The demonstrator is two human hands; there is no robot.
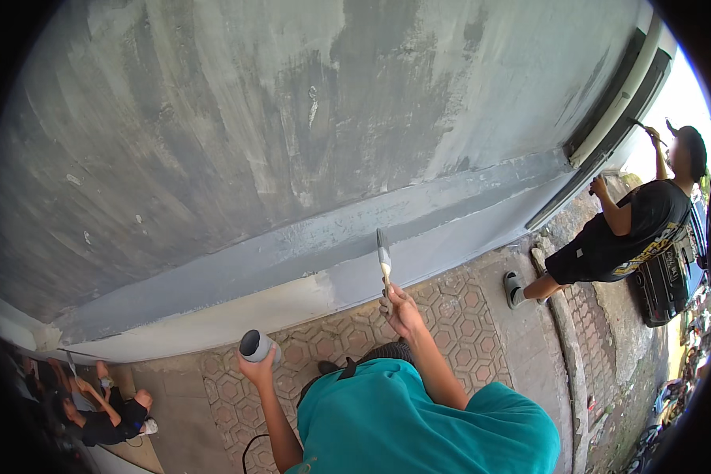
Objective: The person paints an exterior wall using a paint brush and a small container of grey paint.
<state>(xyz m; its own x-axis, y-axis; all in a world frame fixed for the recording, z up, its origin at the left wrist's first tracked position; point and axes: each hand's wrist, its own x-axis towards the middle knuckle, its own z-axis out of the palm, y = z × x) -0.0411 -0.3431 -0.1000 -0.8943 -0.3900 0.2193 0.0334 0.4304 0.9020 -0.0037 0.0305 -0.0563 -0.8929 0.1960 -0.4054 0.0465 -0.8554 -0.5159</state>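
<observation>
In my right hand point(400, 309) I grip a paintbrush point(384, 258) by its handle, bristles pointing up at the wall. Its grey-coated bristle tip overlaps the grey ledge band point(308, 243) in view; whether it touches the surface I cannot tell. My left hand point(255, 366) is wrapped around a grey paint cup point(260, 346), whose dark opening faces up towards me. How much paint is inside cannot be seen. Before me rises a wall point(225, 106) with streaky dark and light grey patches. Below the ledge runs a lower strip point(243, 317), pale cream on the left and light grey towards the right.
To the right a person in black point(640, 225) stands holding a brush near a pale pipe point(622, 101). Another person point(115, 415) sits low at the left. Hexagonal paving point(456, 332) lies underfoot, with a raised kerb point(569, 355) and a dark car point(666, 278) beyond.
</observation>
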